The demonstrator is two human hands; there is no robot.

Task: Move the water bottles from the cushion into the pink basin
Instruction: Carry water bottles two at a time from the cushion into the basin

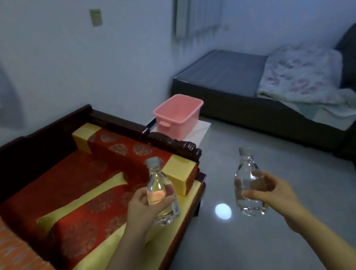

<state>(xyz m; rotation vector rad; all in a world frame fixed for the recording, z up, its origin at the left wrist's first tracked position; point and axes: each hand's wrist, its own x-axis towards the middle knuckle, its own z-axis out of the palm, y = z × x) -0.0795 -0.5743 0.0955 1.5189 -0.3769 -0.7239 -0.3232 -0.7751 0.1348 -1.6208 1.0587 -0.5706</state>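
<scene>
My left hand (pixel 141 208) grips a clear water bottle (pixel 158 185) with a white cap, held upright over the right end of the red and yellow cushion (pixel 77 199). My right hand (pixel 273 192) grips a second clear bottle (pixel 247 179), also upright, above the grey floor. The pink basin (pixel 179 114) stands empty on a white surface beyond the cushion's far end, well ahead of both hands.
The cushion lies on a dark wooden bench (pixel 168 141) with carved arms. An orange patterned cloth (pixel 11 269) covers the near left. A dark sofa bed (pixel 272 100) with a floral blanket (pixel 303 76) fills the right. Grey floor (pixel 239 254) lies between.
</scene>
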